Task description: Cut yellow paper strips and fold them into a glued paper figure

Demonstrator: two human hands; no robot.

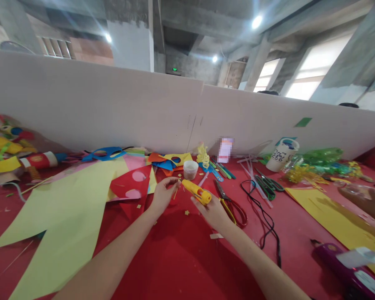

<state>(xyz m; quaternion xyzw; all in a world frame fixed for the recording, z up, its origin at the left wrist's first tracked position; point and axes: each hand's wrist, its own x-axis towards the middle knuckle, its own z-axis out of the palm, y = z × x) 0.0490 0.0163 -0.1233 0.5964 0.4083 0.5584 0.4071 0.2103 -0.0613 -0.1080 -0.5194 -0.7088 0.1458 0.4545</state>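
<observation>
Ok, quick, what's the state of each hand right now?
Left hand: pinched closed on a small, thin yellowish piece, too small to identify.
Right hand: closed, holding a yellow, tube-shaped plastic tool.

can't make out the tiny piece (179, 179) in the left hand (163, 195), purple tool (336, 262) cut off, pale thing (225, 150) pixelated

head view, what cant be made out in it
All in the head view:
- Thin piece in the left hand: too small to identify, partly covered by the fingers.
- Right hand: some fingers hidden behind the yellow tool.
- Upright object by the white panel: pixelated, so its markings are lost.
- Purple device: cut off by the lower edge.
</observation>
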